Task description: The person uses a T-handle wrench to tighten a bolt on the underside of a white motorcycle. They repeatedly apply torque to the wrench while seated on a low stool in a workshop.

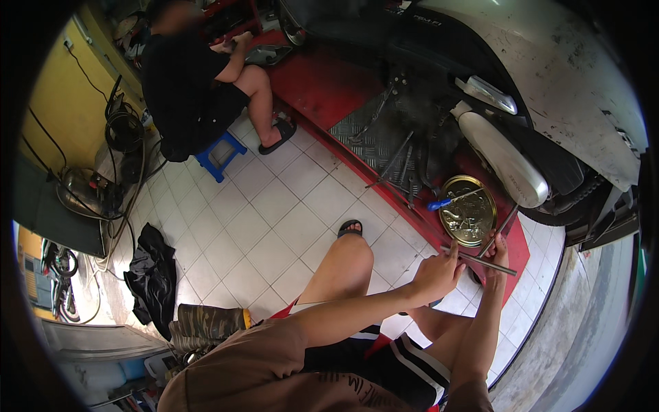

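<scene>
Steel rod (480,260) is pinched by both hands, left hand (436,273) and right hand (495,248), above the red ramp's (322,82) edge; keep it level near the round tin (468,210).

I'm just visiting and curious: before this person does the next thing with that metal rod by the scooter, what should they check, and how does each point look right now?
1. Both hands on the rod: ok. The left hand and right hand both grip the long thin grey metal rod.
2. Rod level: not ok, it slopes down to the person's right.
3. Round shallow brass-coloured metal pan close by: ok, it sits on the red lift platform just beyond the hands.
4. Blue-handled tool within reach: ok, it lies across the pan's rim.
5. Small parts in the pan all present: cannot tell.
6. Nearby seated person away from the rod: ok.
</scene>
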{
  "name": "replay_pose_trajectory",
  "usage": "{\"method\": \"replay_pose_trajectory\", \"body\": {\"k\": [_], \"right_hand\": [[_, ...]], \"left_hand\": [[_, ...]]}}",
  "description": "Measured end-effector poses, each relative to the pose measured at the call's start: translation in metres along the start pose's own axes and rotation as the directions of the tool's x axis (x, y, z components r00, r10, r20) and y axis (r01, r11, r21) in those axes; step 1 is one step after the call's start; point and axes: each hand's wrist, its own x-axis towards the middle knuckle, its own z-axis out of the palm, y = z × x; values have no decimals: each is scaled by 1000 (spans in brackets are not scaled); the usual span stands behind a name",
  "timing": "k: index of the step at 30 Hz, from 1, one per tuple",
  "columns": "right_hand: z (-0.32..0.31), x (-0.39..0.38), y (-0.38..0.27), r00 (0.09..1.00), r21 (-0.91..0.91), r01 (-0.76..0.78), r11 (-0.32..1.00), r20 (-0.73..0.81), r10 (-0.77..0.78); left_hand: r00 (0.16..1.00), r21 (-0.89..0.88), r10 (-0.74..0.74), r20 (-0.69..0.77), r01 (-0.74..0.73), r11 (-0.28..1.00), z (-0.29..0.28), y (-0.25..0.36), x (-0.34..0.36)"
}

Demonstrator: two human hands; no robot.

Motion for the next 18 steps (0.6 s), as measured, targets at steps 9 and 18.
{"method": "replay_pose_trajectory", "body": {"k": [9, 18], "right_hand": [[1, -1, 3, 994, 42, -29, 999, -107, 33], [5, 0, 3, 1000, 130, 3, 992, 14, -5]], "left_hand": [[854, -105, 513, -84, -519, 848, 13, 2, -10], [931, -181, 365, 11, -357, 916, 23, -16, -17]]}}
